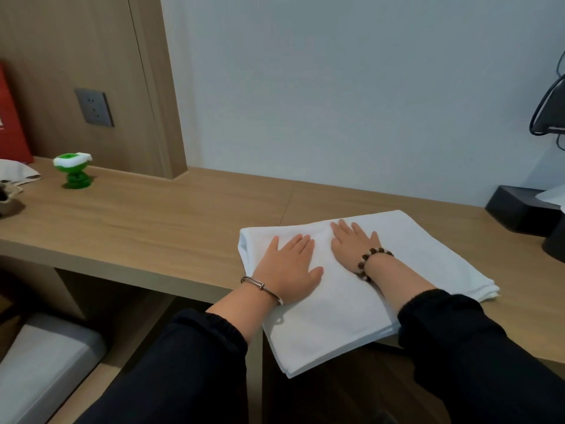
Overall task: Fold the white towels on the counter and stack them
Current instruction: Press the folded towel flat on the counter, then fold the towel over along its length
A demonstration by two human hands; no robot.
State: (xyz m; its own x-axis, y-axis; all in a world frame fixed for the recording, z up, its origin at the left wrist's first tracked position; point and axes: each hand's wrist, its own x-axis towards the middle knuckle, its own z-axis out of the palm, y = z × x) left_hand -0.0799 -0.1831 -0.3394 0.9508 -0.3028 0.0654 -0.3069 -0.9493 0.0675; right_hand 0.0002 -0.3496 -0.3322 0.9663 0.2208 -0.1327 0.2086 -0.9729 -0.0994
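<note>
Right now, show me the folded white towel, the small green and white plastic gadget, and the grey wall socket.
Folded white towel [336, 316]: head view, bare top layer.
Small green and white plastic gadget [74, 175]: head view, green stem.
Grey wall socket [94, 107]: head view, plate centre.
</note>
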